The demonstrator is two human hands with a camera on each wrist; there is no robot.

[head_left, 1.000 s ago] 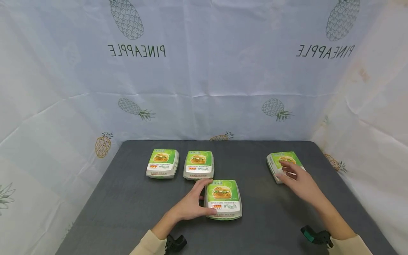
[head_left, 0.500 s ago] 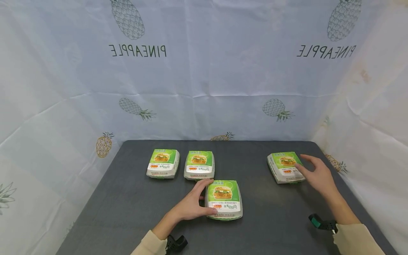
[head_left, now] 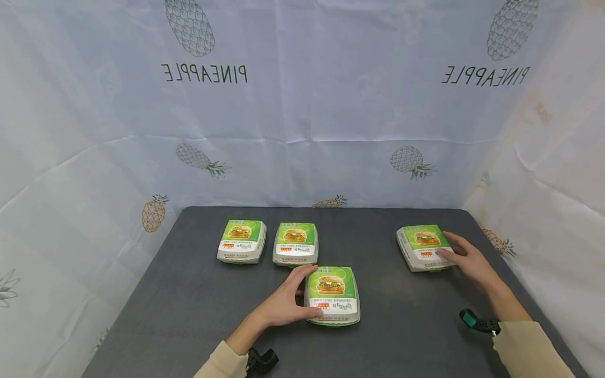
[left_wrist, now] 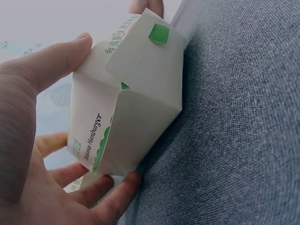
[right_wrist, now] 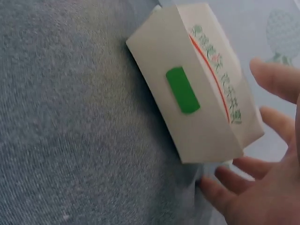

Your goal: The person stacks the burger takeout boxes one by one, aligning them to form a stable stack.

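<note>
Far-left box (head_left: 240,242) and second box (head_left: 295,244) sit flat at the back of the table (head_left: 198,299), side by side with a gap, nothing holding either. Left hand (head_left: 276,304) comes next: C-shaped, part-spread, gripping the near box (head_left: 332,295) across its left end, index at the rear corner, thumb at the front corner. Near box lies flat, front of centre. Index is right by the second box's front edge; can't tell if they touch. Suggest minding that knuckle so the second box doesn't get nudged. Thin folded carton by the look of it, so light pressure, low on the walls; a hard squeeze would likely buckle the sides or pop the lid. Right box (head_left: 424,249) lies flat towards the right, well apart from the others. Right hand (head_left: 472,266) is beside its right end, fingers loosely spread, thumb over the front corner in the head view; right wrist view shows thumb tip just clear of the wall, so I'd call it no firm hold. Best to seat thumb and fingers on opposite walls first, matching the left grip. One-end holds on both, so they'd probably tip if lifted; keep bases on the table while loading the grip, and move both evenly.
</note>
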